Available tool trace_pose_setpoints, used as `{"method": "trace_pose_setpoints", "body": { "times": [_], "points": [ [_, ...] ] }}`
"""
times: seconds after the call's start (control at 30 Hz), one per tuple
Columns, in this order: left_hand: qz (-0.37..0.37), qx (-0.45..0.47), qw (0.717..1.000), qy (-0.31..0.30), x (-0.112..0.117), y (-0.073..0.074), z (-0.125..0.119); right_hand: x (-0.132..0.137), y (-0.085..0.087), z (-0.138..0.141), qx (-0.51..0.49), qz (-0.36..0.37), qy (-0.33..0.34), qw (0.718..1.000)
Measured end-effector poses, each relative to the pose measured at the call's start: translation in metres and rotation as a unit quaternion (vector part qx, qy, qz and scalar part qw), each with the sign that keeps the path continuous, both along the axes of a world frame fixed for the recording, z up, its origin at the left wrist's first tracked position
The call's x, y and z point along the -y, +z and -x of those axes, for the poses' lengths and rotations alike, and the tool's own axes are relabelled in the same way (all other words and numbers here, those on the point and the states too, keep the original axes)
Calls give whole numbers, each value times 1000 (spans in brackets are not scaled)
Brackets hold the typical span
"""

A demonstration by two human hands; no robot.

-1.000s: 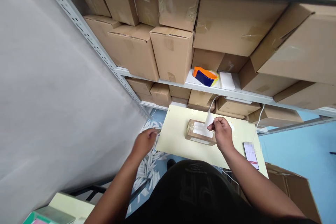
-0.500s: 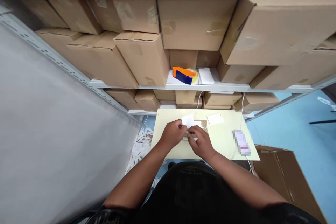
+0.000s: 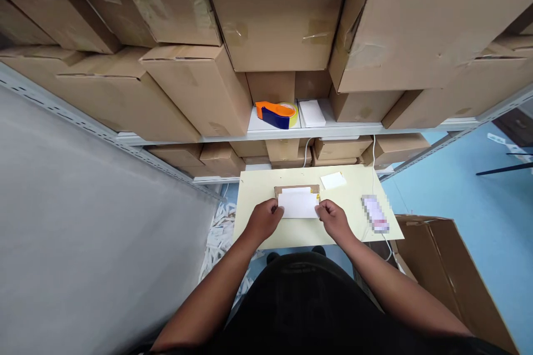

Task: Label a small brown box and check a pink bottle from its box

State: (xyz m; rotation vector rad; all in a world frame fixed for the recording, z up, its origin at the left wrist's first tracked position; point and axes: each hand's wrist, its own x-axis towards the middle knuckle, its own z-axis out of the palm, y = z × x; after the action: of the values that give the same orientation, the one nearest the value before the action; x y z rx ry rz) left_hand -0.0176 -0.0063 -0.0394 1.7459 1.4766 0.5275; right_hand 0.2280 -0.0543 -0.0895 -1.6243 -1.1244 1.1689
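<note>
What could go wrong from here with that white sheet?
The white sheet is pinched near its ends by the left hand and right hand, so uneven pulling might crease or skew it. In this view it overlaps the white label on the small box, which it might end up covering. The white cable below the table edge looks near the right forearm, which might snag it.

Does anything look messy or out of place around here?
Yes: white scraps lie strewn across the floor left of the table, looking like dropped litter. The white sheet between the left hand and right hand looks flat and undamaged.
</note>
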Motion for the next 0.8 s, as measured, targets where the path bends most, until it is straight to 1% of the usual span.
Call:
{"method": "trace_pose_setpoints", "body": {
  "times": [0.1,0.2,0.27,0.33,0.43,0.5,0.57,0.67,0.73,0.8],
  "points": [
    [26,-89,996,10,-16,-29,-9,-13,-12,0,134,-7,16,991],
    [52,-176,983,0,-32,-57,-20,-34,-29,1,248,21,44,967],
    [64,-223,973,-14,-39,-71,-25,-45,-41,2,316,44,62,946],
    [72,-250,965,-23,-45,-81,-30,-53,-49,4,371,58,77,923],
    [77,-265,961,-23,-51,-90,-35,-58,-58,8,435,58,91,894],
    [80,-276,958,-21,-55,-93,-38,-59,-61,10,462,60,93,880],
    [85,-287,954,-19,-58,-95,-39,-60,-64,11,472,75,86,874],
    [91,-297,950,-15,-60,-97,-37,-60,-67,8,458,108,71,879],
    [61,-291,955,-12,-58,-99,-33,-58,-68,6,462,98,61,879],
    [-17,-275,961,-27,-54,-103,-28,-56,-67,3,487,45,70,870]
  ]
}}
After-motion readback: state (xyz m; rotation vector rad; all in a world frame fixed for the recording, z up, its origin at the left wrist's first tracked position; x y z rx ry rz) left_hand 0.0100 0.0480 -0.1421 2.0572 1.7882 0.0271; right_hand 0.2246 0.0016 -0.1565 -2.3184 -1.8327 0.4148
